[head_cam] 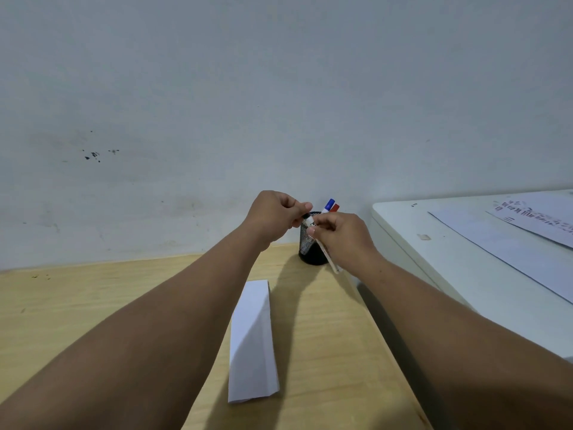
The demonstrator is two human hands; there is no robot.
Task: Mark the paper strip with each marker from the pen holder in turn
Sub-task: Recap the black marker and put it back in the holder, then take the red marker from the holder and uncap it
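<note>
Paper strip white, folded, flat; both hands pinch black-capped marker.

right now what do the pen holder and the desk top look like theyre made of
Pen holder: black metal mesh, judging by the fine see-through grid in its wall. Desk top: pale wood or wood-look laminate, matte, with faint grain lines; which one cannot be told.

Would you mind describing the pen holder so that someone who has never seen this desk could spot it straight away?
Find the wooden table and follow it to the wall, near the white cabinet on the right. The pen holder stands there, just beyond both hands. It is the only black mesh cup, with a blue-capped marker and a red-capped marker sticking out.
</note>
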